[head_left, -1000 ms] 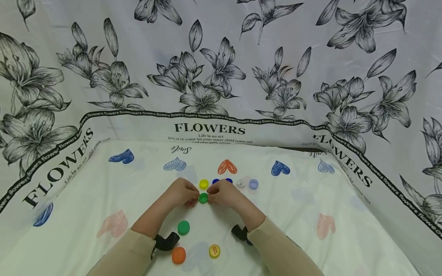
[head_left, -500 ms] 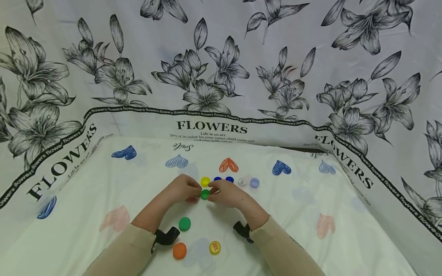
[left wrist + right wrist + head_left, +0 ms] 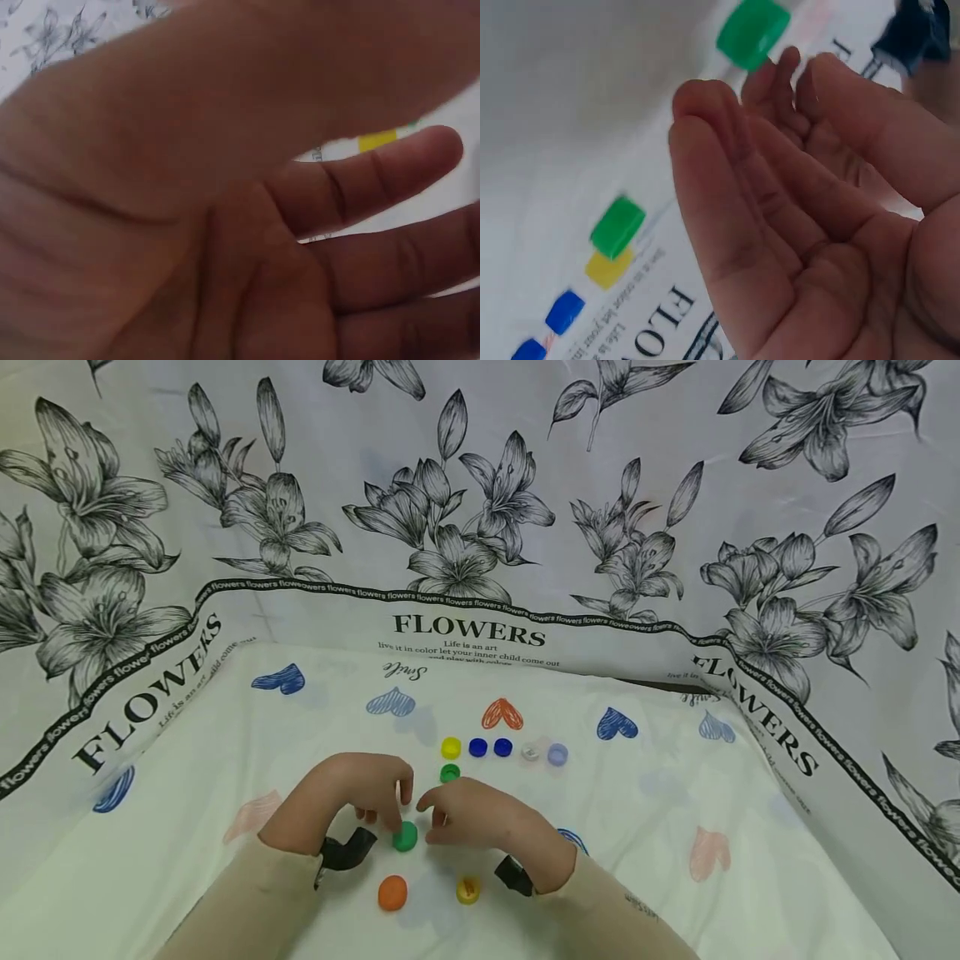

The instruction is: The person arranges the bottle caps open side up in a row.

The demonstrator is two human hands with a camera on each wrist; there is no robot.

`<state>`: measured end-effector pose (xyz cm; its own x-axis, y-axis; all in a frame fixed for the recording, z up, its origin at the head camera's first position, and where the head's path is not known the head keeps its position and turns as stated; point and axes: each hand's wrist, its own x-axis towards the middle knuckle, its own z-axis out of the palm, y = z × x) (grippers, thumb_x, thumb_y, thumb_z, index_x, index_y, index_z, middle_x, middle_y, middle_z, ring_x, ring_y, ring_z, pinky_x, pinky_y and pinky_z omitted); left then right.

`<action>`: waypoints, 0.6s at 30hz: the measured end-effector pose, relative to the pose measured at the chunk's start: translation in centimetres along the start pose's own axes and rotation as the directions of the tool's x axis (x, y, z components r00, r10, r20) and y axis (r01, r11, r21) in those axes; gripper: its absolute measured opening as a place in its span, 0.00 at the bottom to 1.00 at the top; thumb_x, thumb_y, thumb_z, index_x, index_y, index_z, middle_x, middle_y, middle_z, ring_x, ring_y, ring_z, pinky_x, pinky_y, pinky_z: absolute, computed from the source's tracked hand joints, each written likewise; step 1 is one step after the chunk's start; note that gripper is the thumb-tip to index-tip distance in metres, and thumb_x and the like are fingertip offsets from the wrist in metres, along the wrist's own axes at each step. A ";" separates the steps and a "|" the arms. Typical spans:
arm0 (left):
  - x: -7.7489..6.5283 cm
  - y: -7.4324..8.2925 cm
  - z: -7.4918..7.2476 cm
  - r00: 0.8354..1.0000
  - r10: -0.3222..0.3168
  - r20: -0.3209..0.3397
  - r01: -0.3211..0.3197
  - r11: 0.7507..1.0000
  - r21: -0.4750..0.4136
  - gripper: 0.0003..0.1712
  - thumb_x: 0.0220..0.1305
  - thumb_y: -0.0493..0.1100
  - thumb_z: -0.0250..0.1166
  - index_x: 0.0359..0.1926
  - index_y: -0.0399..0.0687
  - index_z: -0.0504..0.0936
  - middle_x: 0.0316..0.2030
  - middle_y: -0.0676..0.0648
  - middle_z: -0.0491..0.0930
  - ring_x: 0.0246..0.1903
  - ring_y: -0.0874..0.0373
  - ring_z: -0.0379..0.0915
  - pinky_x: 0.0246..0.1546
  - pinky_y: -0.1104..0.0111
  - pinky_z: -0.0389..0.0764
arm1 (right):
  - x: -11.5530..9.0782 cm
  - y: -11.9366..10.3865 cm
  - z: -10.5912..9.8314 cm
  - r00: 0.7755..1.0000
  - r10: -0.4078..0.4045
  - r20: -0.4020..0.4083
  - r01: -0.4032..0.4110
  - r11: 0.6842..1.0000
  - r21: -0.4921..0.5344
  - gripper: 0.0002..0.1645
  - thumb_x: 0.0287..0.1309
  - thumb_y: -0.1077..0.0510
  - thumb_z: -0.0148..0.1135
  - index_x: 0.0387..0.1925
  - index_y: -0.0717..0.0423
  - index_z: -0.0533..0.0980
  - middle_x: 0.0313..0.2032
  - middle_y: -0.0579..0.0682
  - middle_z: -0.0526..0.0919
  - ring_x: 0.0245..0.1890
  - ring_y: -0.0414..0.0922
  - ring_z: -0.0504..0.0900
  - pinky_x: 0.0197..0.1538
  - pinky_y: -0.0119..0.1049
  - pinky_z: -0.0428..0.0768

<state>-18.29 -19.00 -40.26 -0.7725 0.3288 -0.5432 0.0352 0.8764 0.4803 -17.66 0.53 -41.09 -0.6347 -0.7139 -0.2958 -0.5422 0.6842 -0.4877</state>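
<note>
In the head view my left hand (image 3: 367,785) reaches down to a green bottle cap (image 3: 405,837), a fingertip right at its upper edge. The right wrist view shows this green cap (image 3: 754,34) beside the left hand's fingertips. In the left wrist view several fingers (image 3: 375,184) are nearly straight, and the palm hides the cap. My right hand (image 3: 480,814) hovers just to the right, fingers loosely bent and holding nothing. Behind it, another green cap (image 3: 450,773), hollow side up, lies in front of a yellow cap (image 3: 451,747).
To the right of the yellow cap run a blue cap (image 3: 477,747), another blue cap (image 3: 503,747), a clear cap (image 3: 530,752) and a pale lilac cap (image 3: 557,754). Nearer lie an orange cap (image 3: 392,893) and a printed yellow cap (image 3: 468,890). White heart-patterned cloth (image 3: 637,827) covers the table.
Both hands have let go of the green cap in front of the yellow one and drawn back toward the body. My left hand has come to the nearer green cap. The head view has shifted slightly.
</note>
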 end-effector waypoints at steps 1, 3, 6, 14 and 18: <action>-0.2 0.3 0.3 1.000 0.000 0.018 0.000 1.000 0.019 0.14 0.55 0.38 0.78 0.38 0.46 0.80 0.27 0.46 0.80 0.24 0.52 0.76 0.30 0.62 0.79 | 0.2 -0.2 0.4 1.000 -0.010 -0.005 0.010 1.000 -0.014 0.22 0.63 0.57 0.72 0.58 0.54 0.82 0.33 0.39 0.83 0.32 0.34 0.78 0.39 0.26 0.77; -0.3 0.8 1.0 0.999 0.015 0.045 -0.017 0.999 0.048 0.13 0.54 0.34 0.77 0.36 0.46 0.81 0.23 0.47 0.79 0.22 0.53 0.74 0.27 0.64 0.77 | 0.5 -0.5 1.2 0.999 -0.033 -0.029 0.032 0.999 -0.034 0.17 0.63 0.59 0.72 0.53 0.55 0.84 0.29 0.39 0.82 0.28 0.34 0.76 0.37 0.25 0.76; 0.0 1.0 1.8 0.998 0.030 0.056 -0.033 0.998 0.051 0.11 0.50 0.28 0.75 0.31 0.44 0.81 0.20 0.48 0.76 0.19 0.55 0.70 0.24 0.66 0.73 | 1.2 -0.6 2.2 0.995 -0.061 -0.080 0.057 0.997 -0.045 0.08 0.62 0.60 0.72 0.43 0.55 0.86 0.23 0.39 0.77 0.24 0.35 0.72 0.33 0.24 0.73; 1.1 0.8 1.5 0.992 0.123 0.027 -0.122 0.992 -0.032 0.09 0.54 0.29 0.72 0.33 0.44 0.82 0.23 0.48 0.80 0.22 0.56 0.73 0.28 0.65 0.75 | 1.2 0.9 1.9 0.987 -0.027 -0.158 0.035 0.998 0.048 0.05 0.57 0.63 0.75 0.36 0.54 0.86 0.22 0.38 0.75 0.26 0.36 0.71 0.33 0.27 0.73; 1.3 0.3 0.8 0.970 0.245 -0.012 -0.244 0.964 -0.109 0.03 0.62 0.34 0.70 0.33 0.45 0.85 0.22 0.49 0.80 0.22 0.56 0.74 0.30 0.64 0.76 | 0.5 1.5 0.6 0.982 -0.020 -0.186 0.039 0.995 0.097 0.04 0.59 0.64 0.74 0.37 0.58 0.88 0.23 0.40 0.79 0.25 0.36 0.71 0.31 0.27 0.73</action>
<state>-18.77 -18.08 -41.39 -0.7477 0.5290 -0.4012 0.1536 0.7257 0.6706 -18.48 1.08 -42.47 -0.7151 -0.6873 -0.1275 -0.5107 0.6382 -0.5761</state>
